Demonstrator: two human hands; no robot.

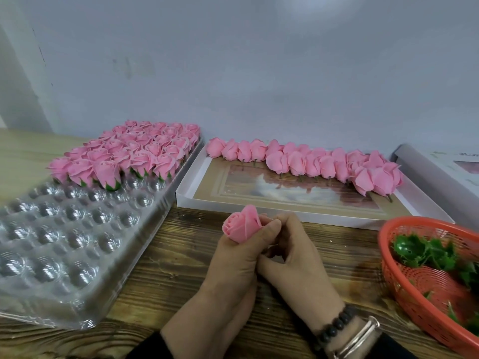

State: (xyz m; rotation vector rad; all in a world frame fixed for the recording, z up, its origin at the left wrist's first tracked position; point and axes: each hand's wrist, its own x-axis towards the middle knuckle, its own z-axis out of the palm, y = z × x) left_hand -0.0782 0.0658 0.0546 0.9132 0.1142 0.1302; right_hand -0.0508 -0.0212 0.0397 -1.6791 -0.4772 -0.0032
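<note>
A pink rose head point(239, 225) is held over the wooden table point(181, 278), its bloom pointing up and left. My left hand point(234, 260) grips it from below, thumb across its base. My right hand point(293, 257) has its fingers curled at the base of the same rose, pressed against the left thumb. What the right fingertips pinch there is hidden. A clear plastic tray point(67, 244) with round cups lies at the left, its far rows filled with pink roses point(129, 151) that have green bases.
A shallow white box lid point(285, 211) behind the hands carries rows of pink rose heads point(311, 161) without green bases. An orange mesh basket point(404, 278) with green plastic calyxes point(427, 252) stands at the right edge. A grey wall rises behind.
</note>
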